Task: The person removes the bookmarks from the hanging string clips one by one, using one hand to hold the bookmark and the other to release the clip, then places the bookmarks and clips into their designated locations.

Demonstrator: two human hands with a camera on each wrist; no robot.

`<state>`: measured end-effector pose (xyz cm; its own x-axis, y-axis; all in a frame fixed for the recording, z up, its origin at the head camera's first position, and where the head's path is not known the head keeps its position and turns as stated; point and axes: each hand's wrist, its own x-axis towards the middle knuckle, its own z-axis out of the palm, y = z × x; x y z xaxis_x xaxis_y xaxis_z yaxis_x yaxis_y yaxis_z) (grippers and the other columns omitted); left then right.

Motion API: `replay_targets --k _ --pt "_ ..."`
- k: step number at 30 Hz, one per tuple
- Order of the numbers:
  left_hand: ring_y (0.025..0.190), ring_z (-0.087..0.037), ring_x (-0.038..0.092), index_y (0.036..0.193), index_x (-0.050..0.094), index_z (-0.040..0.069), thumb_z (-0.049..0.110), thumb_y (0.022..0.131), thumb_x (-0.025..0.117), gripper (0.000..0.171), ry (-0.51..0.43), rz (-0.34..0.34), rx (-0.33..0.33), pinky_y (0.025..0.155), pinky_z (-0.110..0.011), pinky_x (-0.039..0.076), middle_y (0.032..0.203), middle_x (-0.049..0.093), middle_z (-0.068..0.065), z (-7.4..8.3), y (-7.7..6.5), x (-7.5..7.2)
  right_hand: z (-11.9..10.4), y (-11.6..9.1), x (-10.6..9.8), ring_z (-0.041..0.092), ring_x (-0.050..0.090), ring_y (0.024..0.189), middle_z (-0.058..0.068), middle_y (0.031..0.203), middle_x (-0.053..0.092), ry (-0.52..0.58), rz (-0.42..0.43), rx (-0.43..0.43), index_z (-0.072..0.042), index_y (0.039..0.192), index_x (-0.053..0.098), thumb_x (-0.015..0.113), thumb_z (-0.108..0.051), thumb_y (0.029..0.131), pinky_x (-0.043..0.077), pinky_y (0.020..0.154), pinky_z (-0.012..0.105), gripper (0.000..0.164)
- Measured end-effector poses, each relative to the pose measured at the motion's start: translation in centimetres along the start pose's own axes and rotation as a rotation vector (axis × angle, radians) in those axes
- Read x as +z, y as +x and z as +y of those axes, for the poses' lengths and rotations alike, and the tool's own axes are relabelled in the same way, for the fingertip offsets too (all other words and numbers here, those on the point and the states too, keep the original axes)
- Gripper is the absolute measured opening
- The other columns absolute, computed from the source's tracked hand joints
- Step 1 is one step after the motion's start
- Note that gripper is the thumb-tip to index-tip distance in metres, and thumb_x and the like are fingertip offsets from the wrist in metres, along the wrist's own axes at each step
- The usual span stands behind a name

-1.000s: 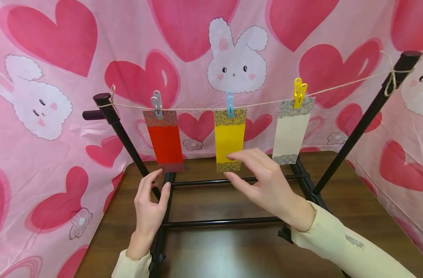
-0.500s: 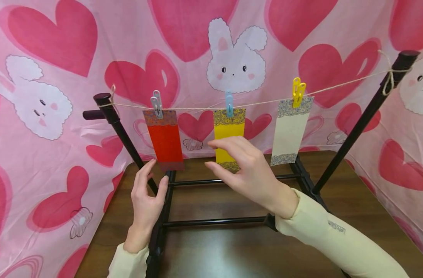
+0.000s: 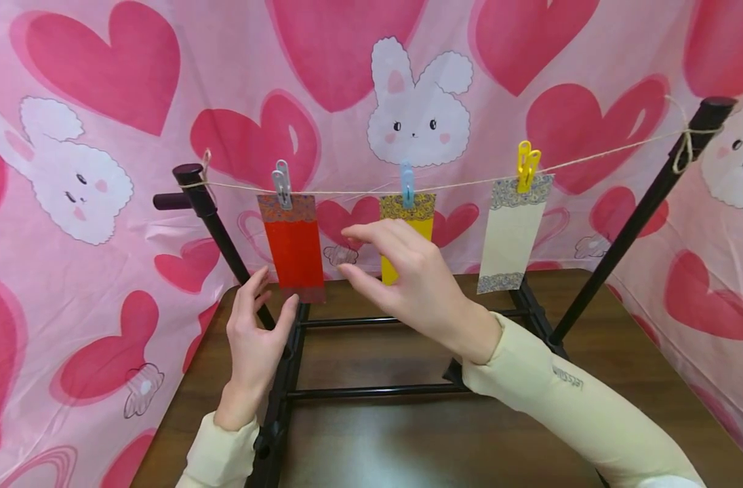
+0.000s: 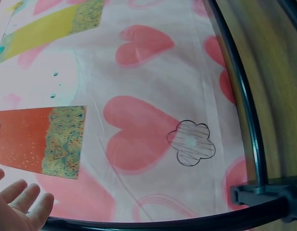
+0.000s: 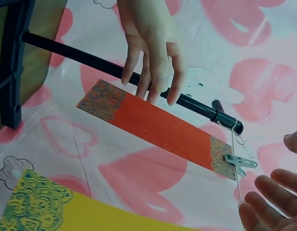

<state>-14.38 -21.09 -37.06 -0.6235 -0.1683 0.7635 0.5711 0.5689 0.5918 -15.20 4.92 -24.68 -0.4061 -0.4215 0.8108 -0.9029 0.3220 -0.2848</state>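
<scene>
Three paper cards hang from a string by clothespins. The red card, with patterned bands, is held by a grey clothespin. In the middle, a yellow card hangs from a light blue clothespin. A cream card hangs at the right under a yellow clothespin. My left hand is raised beside the red card's lower left edge, fingers spread and holding nothing. Fingers and thumb apart, my empty right hand overlaps the lower yellow card and hides it in the head view.
The string is tied between a left black post and a right black post. Their black frame has low crossbars above a brown wooden table. A pink cloth with hearts and rabbits stands behind and at both sides.
My right hand has moved left and slightly up, from the yellow card's right side to in front of it. My left hand has risen a little beside the red card. The cards hang as before.
</scene>
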Motion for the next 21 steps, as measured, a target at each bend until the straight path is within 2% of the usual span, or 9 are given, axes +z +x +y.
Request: replay_targets --k 5,14,21 --pt "0.127 -0.026 0.06 0.148 0.054 0.009 0.005 0.09 0.08 0.063 -0.024 -0.033 -0.052 0.106 -0.019 0.046 0.144 0.061 -0.01 0.4 0.9 0.0 0.0 1.2 0.2 0.018 0.063 0.108 0.008 0.12 0.071 -0.027 0.01 -0.012 -0.004 0.127 0.069 0.083 -0.02 0.09 0.057 0.094 0.031 0.043" --pt "0.123 -0.016 0.062 0.149 0.051 0.013 0.012 0.096 0.075 0.059 -0.193 -0.071 -0.236 0.104 -0.023 0.05 0.14 0.062 -0.002 0.3 1.9 0.3 -0.1 3.6 0.5 0.018 0.064 0.115 0.008 0.126 0.07 -0.03 -0.019 0.007 -0.004 0.13 0.068 0.081 -0.022 0.092 0.055 0.099 0.03 0.045" --pt "0.115 -0.016 0.066 0.145 0.055 0.011 0.015 0.097 0.074 0.051 -0.243 -0.071 -0.277 0.099 -0.021 0.052 0.132 0.067 -0.002 -0.2 2.2 0.7 -0.2 5.8 0.6 0.02 0.063 0.114 0.009 0.124 0.07 -0.028 -0.027 0.003 -0.004 0.13 0.068 0.081 -0.022 0.093 0.054 0.099 0.029 0.044"
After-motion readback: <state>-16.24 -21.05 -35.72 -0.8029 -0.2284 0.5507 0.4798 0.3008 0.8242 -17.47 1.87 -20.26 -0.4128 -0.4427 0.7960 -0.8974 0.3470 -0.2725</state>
